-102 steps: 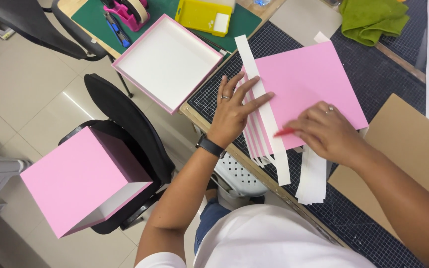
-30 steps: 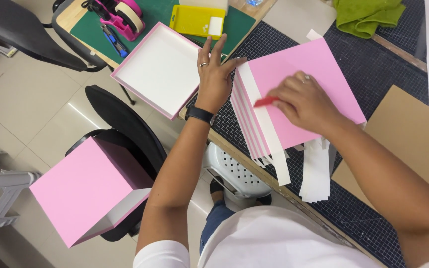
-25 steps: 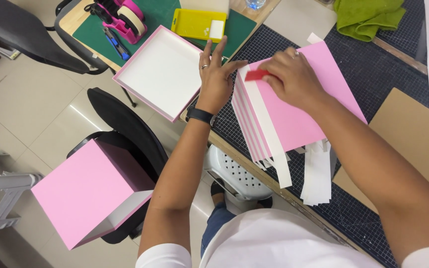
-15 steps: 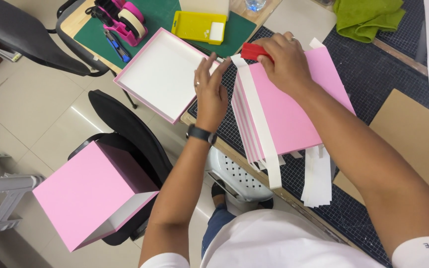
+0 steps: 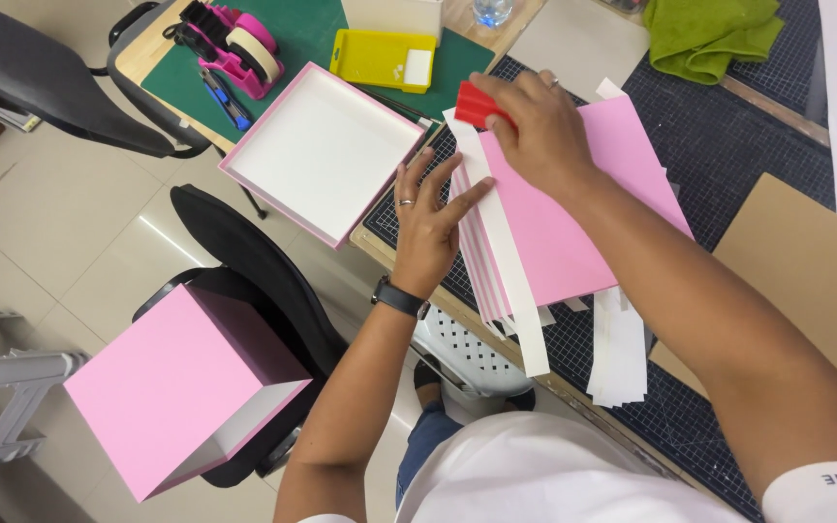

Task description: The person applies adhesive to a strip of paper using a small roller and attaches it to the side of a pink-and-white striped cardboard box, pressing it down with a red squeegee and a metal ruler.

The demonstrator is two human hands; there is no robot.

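I see the right hand [image 5: 540, 131] curled around a small red scraper [image 5: 478, 104], pinching it between thumb and fingers and pressing it onto the far end of a long white strip [image 5: 501, 242]. That strip lies along the left edge of a stack of pink sheets [image 5: 573, 213] on the table [image 5: 787, 281], and its near end sticks out past the stack. My left hand [image 5: 426, 228] is spread flat, fingers fanned, with the fingertips resting on the strip and the striped sheet edges beside it, a ring on 1 finger and a dark watch on the wrist. Just left of this hand sits a shallow pink box lid [image 5: 322, 150], white inside, hanging partly over the table edge. Beyond it I make out a yellow tray [image 5: 380, 58] and a pink tape dispenser [image 5: 234, 48] on a green mat. More white strips [image 5: 619, 344] lie under the near edge of the stack. Down by the black chair [image 5: 244, 261] rests a pink box [image 5: 171, 383], well apart from both hands
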